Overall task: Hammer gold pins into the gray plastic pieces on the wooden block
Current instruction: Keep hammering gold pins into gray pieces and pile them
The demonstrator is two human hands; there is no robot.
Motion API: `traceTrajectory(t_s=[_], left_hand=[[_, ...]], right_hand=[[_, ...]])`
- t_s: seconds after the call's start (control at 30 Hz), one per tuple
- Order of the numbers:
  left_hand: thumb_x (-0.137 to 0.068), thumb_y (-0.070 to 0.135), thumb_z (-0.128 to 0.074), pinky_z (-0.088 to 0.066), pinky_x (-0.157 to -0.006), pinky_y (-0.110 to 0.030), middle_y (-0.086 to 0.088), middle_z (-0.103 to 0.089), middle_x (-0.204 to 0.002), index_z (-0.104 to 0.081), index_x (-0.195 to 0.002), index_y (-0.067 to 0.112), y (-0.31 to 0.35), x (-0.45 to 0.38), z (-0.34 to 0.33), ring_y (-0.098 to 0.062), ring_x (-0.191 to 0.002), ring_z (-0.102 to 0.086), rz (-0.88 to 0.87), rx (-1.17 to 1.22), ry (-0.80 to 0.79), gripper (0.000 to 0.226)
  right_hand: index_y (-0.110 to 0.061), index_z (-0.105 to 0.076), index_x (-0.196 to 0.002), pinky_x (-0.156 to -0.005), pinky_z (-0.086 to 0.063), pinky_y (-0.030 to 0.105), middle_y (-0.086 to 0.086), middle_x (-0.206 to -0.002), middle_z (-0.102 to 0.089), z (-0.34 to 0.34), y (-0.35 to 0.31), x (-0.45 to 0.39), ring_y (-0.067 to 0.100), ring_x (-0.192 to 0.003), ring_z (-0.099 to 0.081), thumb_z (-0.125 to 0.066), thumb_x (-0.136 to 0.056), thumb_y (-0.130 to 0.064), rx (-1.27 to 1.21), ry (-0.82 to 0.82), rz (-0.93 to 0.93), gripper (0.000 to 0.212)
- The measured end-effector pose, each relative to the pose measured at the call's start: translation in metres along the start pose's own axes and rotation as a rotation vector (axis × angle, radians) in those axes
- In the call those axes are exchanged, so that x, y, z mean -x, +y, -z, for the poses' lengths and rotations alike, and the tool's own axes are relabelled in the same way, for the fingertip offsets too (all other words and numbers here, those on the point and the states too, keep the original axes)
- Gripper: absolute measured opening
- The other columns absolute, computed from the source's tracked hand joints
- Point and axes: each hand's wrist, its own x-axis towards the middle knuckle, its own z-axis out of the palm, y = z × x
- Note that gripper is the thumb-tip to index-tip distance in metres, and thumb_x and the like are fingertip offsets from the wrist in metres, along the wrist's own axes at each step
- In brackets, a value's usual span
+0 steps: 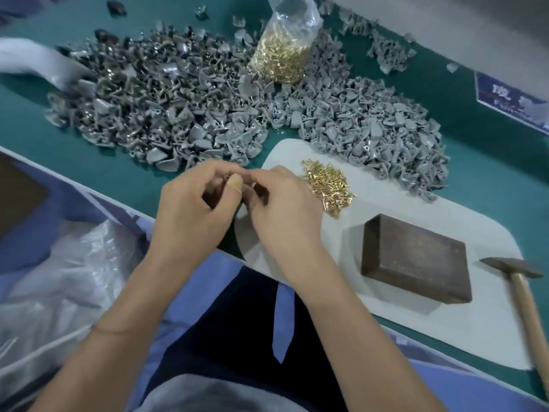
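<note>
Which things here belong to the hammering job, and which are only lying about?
For the job:
- loose gold pins
- bag of pins
- gray plastic pieces
- wooden block
- hammer
- left hand and right hand, together on something small

Lying about:
- clear plastic sheeting
- blue label

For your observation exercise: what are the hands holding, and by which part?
Both hands, left and right, pinch something small between their fingertips; it is too hidden to identify or say where it is gripped.
</note>
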Motion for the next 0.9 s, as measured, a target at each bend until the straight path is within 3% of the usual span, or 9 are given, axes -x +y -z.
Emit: traceTrajectory(t_s=[0.07, 0.2, 0.3, 0.4, 0.5, 0.7, 0.8, 0.9], left_hand=[[-0.098, 0.027, -0.060, -0.037, -0.053, -0.014, 0.008, -0.059, -0.066, -0.070, -0.102, 0.033, 0.000, -0.001, -0.002, -0.010, -0.058, -0.052, 0.026, 0.021, 0.032, 0.012], [-0.096, 0.037, -0.056, -0.049, -0.061, -0.032, 0.016, -0.062, -0.075, -0.064, -0.104, 0.040, -0.001, -0.001, -0.008, -0.008, -0.066, -0.056, 0.075, -0.010, 0.044, 0.012], [-0.096, 0.037, -0.056, -0.050, -0.060, -0.036, 0.014, -0.062, -0.075, -0.065, -0.104, 0.042, 0.000, -0.001, -0.009, -0.010, -0.065, -0.057, 0.075, -0.007, 0.044, 0.013], [-0.098, 0.032, -0.057, -0.044, -0.055, -0.032, 0.009, -0.062, -0.070, -0.067, -0.102, 0.038, 0.001, 0.000, -0.007, -0.013, -0.059, -0.051, 0.039, 0.028, 0.034, 0.012], [-0.099, 0.027, -0.059, -0.035, -0.052, -0.014, 0.014, -0.061, -0.071, -0.068, -0.102, 0.035, 0.007, -0.002, -0.005, -0.007, -0.056, -0.048, 0.002, 0.053, 0.018, 0.012], [-0.101, 0.029, -0.060, -0.035, -0.051, -0.014, 0.007, -0.061, -0.071, -0.069, -0.101, 0.035, 0.040, -0.011, -0.036, -0.006, -0.056, -0.047, -0.040, 0.198, -0.131, 0.011], [-0.100, 0.029, -0.062, -0.037, -0.060, -0.008, 0.015, -0.063, -0.081, -0.069, -0.103, 0.035, 0.065, -0.023, -0.063, -0.006, -0.069, -0.055, -0.139, 0.172, -0.256, 0.010], [-0.096, 0.037, -0.061, -0.045, -0.060, -0.013, 0.013, -0.062, -0.090, -0.065, -0.112, 0.038, 0.084, -0.039, -0.100, -0.008, -0.071, -0.057, -0.187, 0.117, -0.390, 0.016]], right_hand=[[-0.043, -0.072, -0.111, -0.057, -0.024, 0.030, -0.010, -0.082, -0.054, -0.005, -0.002, -0.005, 0.018, -0.086, -0.059, -0.064, -0.094, -0.041, 0.010, 0.013, 0.024, 0.019], [-0.037, -0.074, -0.100, -0.051, -0.021, 0.021, -0.013, -0.076, -0.046, -0.010, 0.002, -0.007, 0.013, -0.079, -0.056, -0.065, -0.090, -0.040, -0.015, 0.039, 0.019, 0.014], [-0.037, -0.076, -0.099, -0.054, -0.035, 0.026, -0.009, -0.079, -0.060, -0.010, 0.004, -0.006, 0.011, -0.074, -0.056, -0.064, -0.088, -0.038, -0.121, 0.050, -0.018, 0.016], [-0.037, -0.076, -0.108, -0.067, -0.051, 0.035, -0.009, -0.089, -0.069, -0.003, 0.004, -0.004, 0.012, -0.079, -0.062, -0.063, -0.095, -0.031, -0.251, -0.003, -0.034, 0.020], [-0.028, -0.077, -0.106, -0.073, -0.053, 0.039, -0.010, -0.091, -0.073, 0.019, 0.008, 0.000, 0.012, -0.079, -0.063, -0.061, -0.098, -0.027, -0.335, 0.047, -0.048, 0.018], [-0.030, -0.075, -0.098, -0.067, -0.053, 0.034, -0.014, -0.086, -0.072, 0.088, 0.054, -0.005, 0.010, -0.077, -0.064, -0.060, -0.098, -0.029, -0.178, 0.284, -0.135, 0.015], [-0.035, -0.073, -0.096, -0.059, -0.041, 0.027, -0.015, -0.085, -0.071, 0.112, 0.094, -0.006, 0.012, -0.078, -0.061, -0.057, -0.099, -0.037, 0.049, 0.251, -0.302, 0.017], [-0.034, -0.074, -0.095, -0.062, -0.038, 0.030, -0.010, -0.088, -0.073, 0.125, 0.133, -0.001, 0.024, -0.086, -0.064, -0.058, -0.098, -0.037, 0.175, 0.162, -0.483, 0.016]])
